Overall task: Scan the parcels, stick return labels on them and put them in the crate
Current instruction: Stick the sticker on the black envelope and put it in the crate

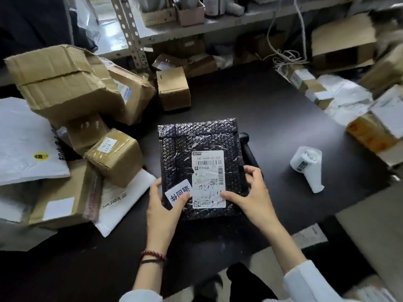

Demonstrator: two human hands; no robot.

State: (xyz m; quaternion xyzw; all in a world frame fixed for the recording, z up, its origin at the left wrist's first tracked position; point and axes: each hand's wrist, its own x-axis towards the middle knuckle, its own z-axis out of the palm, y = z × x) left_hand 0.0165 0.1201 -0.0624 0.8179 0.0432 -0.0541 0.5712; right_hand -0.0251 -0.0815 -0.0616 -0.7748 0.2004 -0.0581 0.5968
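The left hand [162,205] grips the parcel [196,144] at its lower left edge. Its thumb lies flat on a small, round-cornered white return label [177,191] stuck at a slant on the wrap, and its fingertips are hidden behind the edge. The right hand [250,192] lies opened out on the parcel's right side, with fingers stretched across the lower part of the shipping label [208,177] and the thumb up near the right edge.

The parcel is a flat rectangle in glossy black bubble wrap, crinkled and taped. It rests near the front of the dark matte bench [272,118]. A black scanner [248,149] shows only partly from behind the parcel's right edge. Further right lies a white roll of labels [307,168] with a loose tail.

On the left are dented cardboard boxes [63,83], some taped, piled over soft white mailers [24,140]. The cartons at the right edge are blurred.
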